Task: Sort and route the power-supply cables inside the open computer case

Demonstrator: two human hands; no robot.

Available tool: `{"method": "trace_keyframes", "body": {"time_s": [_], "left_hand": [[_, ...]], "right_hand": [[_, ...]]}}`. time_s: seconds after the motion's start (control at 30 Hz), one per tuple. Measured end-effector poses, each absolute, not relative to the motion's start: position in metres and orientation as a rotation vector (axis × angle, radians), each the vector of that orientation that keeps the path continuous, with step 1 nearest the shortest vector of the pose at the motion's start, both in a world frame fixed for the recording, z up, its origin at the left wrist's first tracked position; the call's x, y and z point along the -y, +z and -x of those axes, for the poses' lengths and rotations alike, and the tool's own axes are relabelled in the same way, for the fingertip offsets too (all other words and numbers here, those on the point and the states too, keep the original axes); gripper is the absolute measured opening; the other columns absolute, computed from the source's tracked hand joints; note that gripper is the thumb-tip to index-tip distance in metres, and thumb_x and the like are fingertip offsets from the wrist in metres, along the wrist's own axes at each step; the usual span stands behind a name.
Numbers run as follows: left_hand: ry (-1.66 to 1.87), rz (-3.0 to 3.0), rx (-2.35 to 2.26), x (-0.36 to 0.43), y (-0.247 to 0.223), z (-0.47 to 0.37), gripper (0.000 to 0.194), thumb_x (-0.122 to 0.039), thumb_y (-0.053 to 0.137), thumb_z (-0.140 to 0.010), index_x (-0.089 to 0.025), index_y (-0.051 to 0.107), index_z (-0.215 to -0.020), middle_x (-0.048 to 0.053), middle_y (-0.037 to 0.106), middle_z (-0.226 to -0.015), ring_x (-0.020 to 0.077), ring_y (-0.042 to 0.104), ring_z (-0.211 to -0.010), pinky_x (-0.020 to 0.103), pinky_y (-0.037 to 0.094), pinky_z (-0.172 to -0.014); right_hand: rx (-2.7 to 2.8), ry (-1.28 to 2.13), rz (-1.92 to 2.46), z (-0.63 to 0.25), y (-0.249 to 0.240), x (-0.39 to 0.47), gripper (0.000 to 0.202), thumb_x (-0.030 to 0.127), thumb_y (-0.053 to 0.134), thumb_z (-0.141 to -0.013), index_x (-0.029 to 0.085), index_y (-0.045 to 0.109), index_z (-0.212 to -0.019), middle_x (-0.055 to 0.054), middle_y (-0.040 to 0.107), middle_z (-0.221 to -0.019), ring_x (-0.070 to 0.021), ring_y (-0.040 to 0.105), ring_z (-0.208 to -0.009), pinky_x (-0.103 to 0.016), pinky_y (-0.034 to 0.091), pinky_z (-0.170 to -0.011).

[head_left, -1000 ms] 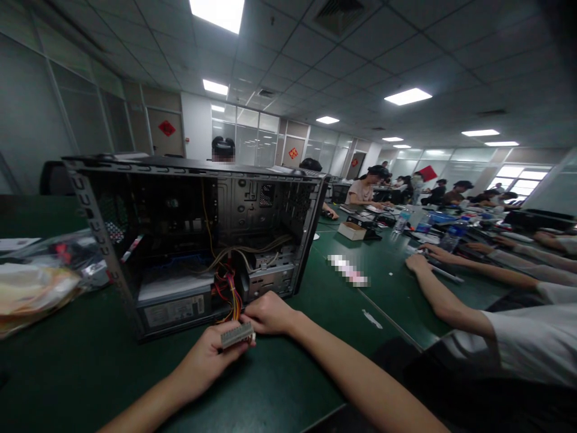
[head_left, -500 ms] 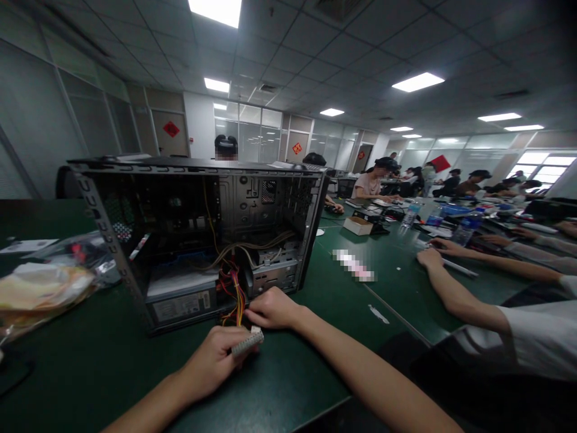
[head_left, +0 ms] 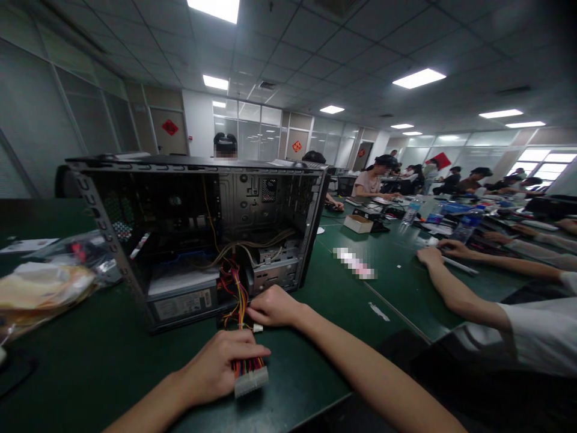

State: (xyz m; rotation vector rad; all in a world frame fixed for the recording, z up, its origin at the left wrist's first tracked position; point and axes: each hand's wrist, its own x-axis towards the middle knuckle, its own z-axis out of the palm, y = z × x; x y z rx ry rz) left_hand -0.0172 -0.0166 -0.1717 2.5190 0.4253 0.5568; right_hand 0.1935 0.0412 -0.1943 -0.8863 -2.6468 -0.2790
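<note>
An open computer case lies before me with its inside facing me. At its lower left sits the power supply, with coloured wires running out over the front edge. My left hand is closed round the wire bundle just behind a wide white multi-pin power connector, whose pin end points toward me. Beside the case's lower front corner, my right hand rests on the table with curled fingers close to the wires. What those fingers hold, if anything, is hidden. A small white plug lies just below them.
On the left of the green table are plastic bags. To the right lie a scrap of clear plastic and an open cardboard box. A co-worker's arms reach in from the right, near bottles.
The wide white connector has turned downward and come nearer to me in my left hand, so its wires now show. My right hand has barely moved.
</note>
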Motion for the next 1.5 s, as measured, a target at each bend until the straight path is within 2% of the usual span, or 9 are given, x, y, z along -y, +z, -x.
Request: {"method": "trace_keyframes", "body": {"time_s": [0.23, 0.37, 0.47, 0.57, 0.7, 0.9, 1.03, 1.3, 1.5], "left_hand": [[0.773, -2.016, -0.777, 0.011, -0.190, 0.017, 0.045, -0.047, 0.040, -0.098, -0.014, 0.071, -0.093, 0.003, 0.063, -0.065, 0.0095, 0.054, -0.045, 0.019, 0.043, -0.046], [0.877, -1.832, -0.929, 0.010, -0.193, 0.013, 0.047, -0.055, 0.048, -0.092, -0.014, 0.064, -0.076, 0.000, 0.058, -0.058, 0.0096, 0.054, -0.041, 0.018, 0.042, -0.042], [0.943, -1.772, -1.000, 0.011, -0.190, 0.015, 0.046, -0.057, 0.052, -0.088, -0.014, 0.062, -0.072, -0.005, 0.049, -0.045, 0.0097, 0.049, -0.036, 0.019, 0.038, -0.039], [1.111, -1.709, -1.053, 0.009, -0.189, 0.019, 0.041, -0.055, 0.058, -0.085, -0.015, 0.065, -0.078, -0.003, 0.056, -0.051, 0.0107, 0.050, -0.038, 0.020, 0.039, -0.039], [1.336, -1.719, -1.065, 0.002, -0.190, 0.023, 0.034, -0.049, 0.070, -0.076, -0.016, 0.070, -0.080, 0.003, 0.070, -0.072, 0.0195, 0.066, -0.066, 0.026, 0.053, -0.060], [1.286, -1.656, -1.085, -0.003, -0.190, 0.024, 0.039, -0.053, 0.070, -0.075, -0.015, 0.072, -0.086, 0.007, 0.074, -0.079, 0.0247, 0.069, -0.074, 0.032, 0.057, -0.071], [1.244, -1.620, -1.011, -0.005, -0.193, 0.027, 0.045, -0.056, 0.062, -0.081, -0.014, 0.073, -0.091, 0.010, 0.076, -0.086, 0.0263, 0.071, -0.080, 0.037, 0.057, -0.082], [1.190, -1.899, -0.910, -0.010, -0.195, 0.043, 0.023, -0.039, 0.065, -0.083, -0.018, 0.074, -0.086, 0.005, 0.075, -0.077, 0.0230, 0.070, -0.072, 0.030, 0.058, -0.073], [1.229, -1.979, -0.915, -0.003, -0.189, 0.041, 0.016, -0.030, 0.066, -0.084, -0.019, 0.074, -0.092, 0.005, 0.074, -0.089, 0.0228, 0.070, -0.086, 0.027, 0.055, -0.078]], "right_hand": [[2.556, -0.068, 0.790, -0.192, -0.192, -0.034, 0.032, 0.028, 0.047, -0.095, 0.017, 0.061, -0.068, -0.001, 0.064, -0.060, -0.0107, 0.055, -0.052, -0.022, 0.034, -0.053], [2.395, 0.191, 0.630, -0.186, -0.187, -0.025, 0.020, 0.022, 0.046, -0.090, 0.015, 0.064, -0.092, -0.003, 0.069, -0.074, -0.0128, 0.063, -0.064, -0.021, 0.046, -0.064], [2.338, 0.373, 0.583, -0.179, -0.184, -0.018, 0.028, 0.022, 0.045, -0.090, 0.013, 0.059, -0.113, -0.003, 0.070, -0.077, -0.0128, 0.064, -0.065, -0.021, 0.049, -0.065], [2.328, 0.420, 0.640, -0.174, -0.184, -0.014, 0.035, 0.025, 0.045, -0.094, 0.013, 0.052, -0.125, -0.004, 0.072, -0.084, -0.0130, 0.066, -0.070, -0.021, 0.051, -0.069], [2.308, 0.313, 0.651, -0.171, -0.187, -0.013, 0.034, 0.029, 0.047, -0.095, 0.012, 0.058, -0.122, -0.008, 0.072, -0.093, -0.0142, 0.067, -0.075, -0.022, 0.052, -0.071], [2.252, 0.276, 0.632, -0.162, -0.192, -0.014, 0.032, 0.038, 0.055, -0.093, 0.012, 0.062, -0.112, -0.007, 0.072, -0.084, -0.0137, 0.065, -0.068, -0.021, 0.051, -0.066], [2.263, 0.264, 0.680, -0.154, -0.190, -0.013, 0.026, 0.034, 0.047, -0.098, 0.015, 0.064, -0.095, -0.006, 0.070, -0.082, -0.0132, 0.065, -0.071, -0.020, 0.050, -0.068], [2.168, 0.192, 0.649, -0.158, -0.189, -0.014, 0.032, 0.033, 0.043, -0.097, 0.015, 0.062, -0.079, -0.002, 0.064, -0.063, -0.0107, 0.057, -0.053, -0.019, 0.043, -0.053], [2.201, 0.211, 0.657, -0.159, -0.188, -0.011, 0.032, 0.032, 0.040, -0.097, 0.016, 0.059, -0.077, -0.002, 0.061, -0.061, -0.0110, 0.056, -0.053, -0.020, 0.044, -0.054]]}}
